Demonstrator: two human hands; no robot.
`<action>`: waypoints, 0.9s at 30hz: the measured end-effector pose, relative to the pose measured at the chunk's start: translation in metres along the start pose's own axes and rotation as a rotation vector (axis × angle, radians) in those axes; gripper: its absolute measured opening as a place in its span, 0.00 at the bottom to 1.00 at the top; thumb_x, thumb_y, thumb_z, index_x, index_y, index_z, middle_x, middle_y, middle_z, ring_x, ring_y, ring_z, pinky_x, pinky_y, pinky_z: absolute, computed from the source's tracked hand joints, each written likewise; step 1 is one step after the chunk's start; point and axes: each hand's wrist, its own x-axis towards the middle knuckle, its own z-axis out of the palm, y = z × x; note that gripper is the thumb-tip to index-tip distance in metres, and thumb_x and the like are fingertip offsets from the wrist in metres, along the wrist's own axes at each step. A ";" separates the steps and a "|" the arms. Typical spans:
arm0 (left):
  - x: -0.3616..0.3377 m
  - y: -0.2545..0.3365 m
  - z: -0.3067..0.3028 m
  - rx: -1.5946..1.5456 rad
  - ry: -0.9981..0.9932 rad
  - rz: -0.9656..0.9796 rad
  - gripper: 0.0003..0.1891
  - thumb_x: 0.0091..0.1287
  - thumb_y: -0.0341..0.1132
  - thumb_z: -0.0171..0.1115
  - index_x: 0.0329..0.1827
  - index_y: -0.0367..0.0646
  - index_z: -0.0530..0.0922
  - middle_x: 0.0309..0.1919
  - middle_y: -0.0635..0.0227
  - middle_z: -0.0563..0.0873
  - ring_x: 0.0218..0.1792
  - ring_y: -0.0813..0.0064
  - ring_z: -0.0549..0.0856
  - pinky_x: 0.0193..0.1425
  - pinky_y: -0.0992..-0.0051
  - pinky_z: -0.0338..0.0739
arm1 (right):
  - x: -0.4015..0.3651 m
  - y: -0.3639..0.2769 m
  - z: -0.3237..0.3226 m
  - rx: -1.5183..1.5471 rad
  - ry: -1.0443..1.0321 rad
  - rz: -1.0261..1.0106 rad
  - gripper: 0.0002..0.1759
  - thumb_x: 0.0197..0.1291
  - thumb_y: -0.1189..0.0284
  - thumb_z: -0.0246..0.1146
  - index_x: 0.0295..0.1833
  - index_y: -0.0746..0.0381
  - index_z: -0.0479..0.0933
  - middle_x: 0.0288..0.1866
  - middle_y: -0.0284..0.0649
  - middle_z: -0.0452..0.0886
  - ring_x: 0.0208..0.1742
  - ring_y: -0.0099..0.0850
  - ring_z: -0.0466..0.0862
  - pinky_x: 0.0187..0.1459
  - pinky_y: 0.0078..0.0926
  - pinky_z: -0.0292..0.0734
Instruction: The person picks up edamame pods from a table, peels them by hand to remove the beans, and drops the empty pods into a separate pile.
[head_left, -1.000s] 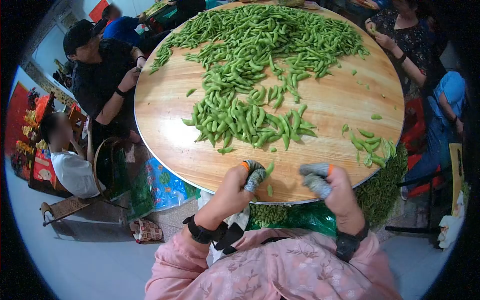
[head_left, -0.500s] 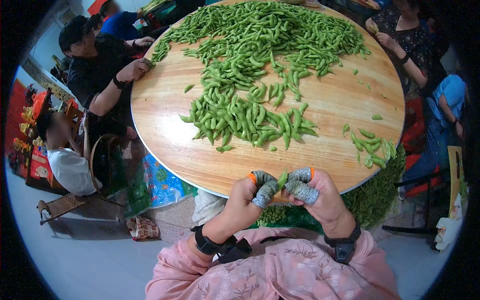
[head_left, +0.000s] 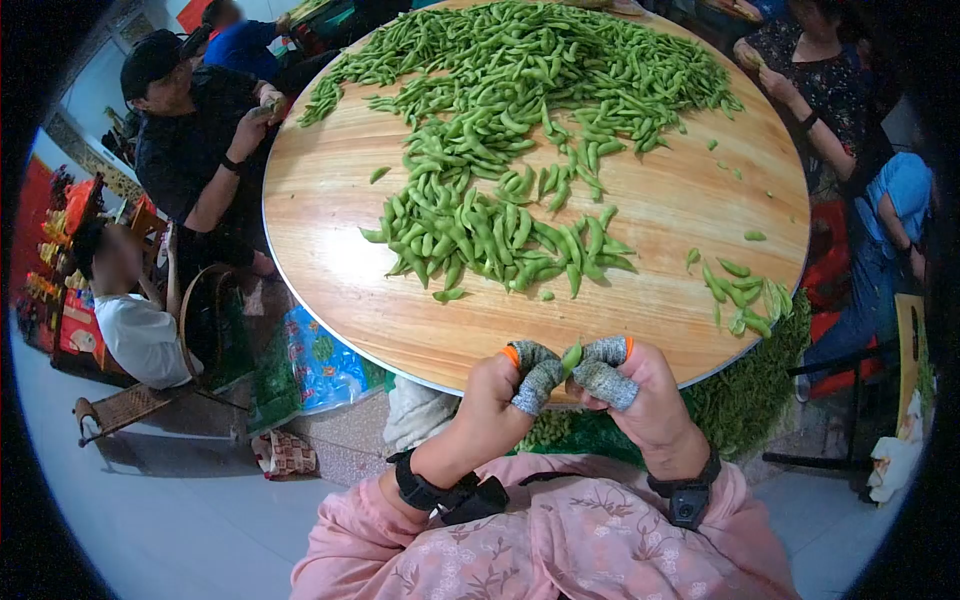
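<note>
Between my two hands, just over the near edge of the round wooden table, is a green edamame pod. My left hand pinches it from the left, thumb and finger wrapped in grey knitted finger covers with an orange edge. My right hand, in similar covers, is closed on the pod's other side. Beyond them on the tabletop lies a loose cluster of edamame pods, joining a large heap at the far side. The pod's lower part is hidden by my fingers.
Flattened pods lie at the table's right edge, above a pile of green scraps on the floor. Shelled beans show below my hands. A person in black sits left, another person right. A bamboo chair stands left.
My left hand has shifted slightly right, and the pod between my hands shows less. The person in black on the left has drawn their hands back from the table edge and brought them together.
</note>
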 end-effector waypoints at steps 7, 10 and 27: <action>-0.003 -0.001 -0.001 -0.026 -0.013 -0.009 0.03 0.61 0.28 0.51 0.31 0.38 0.71 0.22 0.77 0.72 0.23 0.87 0.69 0.26 0.85 0.64 | 0.001 0.000 0.004 -0.129 0.036 -0.034 0.05 0.52 0.79 0.56 0.35 0.68 0.73 0.28 0.30 0.76 0.30 0.17 0.73 0.32 0.15 0.69; -0.003 -0.002 -0.001 -0.013 -0.024 -0.045 0.03 0.61 0.28 0.50 0.31 0.38 0.71 0.21 0.78 0.72 0.22 0.87 0.69 0.25 0.85 0.64 | 0.003 0.005 0.005 -0.248 0.081 -0.090 0.04 0.52 0.80 0.56 0.34 0.68 0.73 0.28 0.31 0.76 0.31 0.17 0.73 0.33 0.16 0.69; -0.005 0.000 0.003 0.211 -0.090 0.142 0.04 0.53 0.29 0.54 0.30 0.39 0.71 0.18 0.62 0.73 0.21 0.65 0.74 0.25 0.72 0.68 | 0.001 0.007 -0.005 -0.029 -0.011 -0.134 0.05 0.50 0.81 0.57 0.35 0.69 0.73 0.32 0.35 0.77 0.33 0.21 0.76 0.36 0.17 0.72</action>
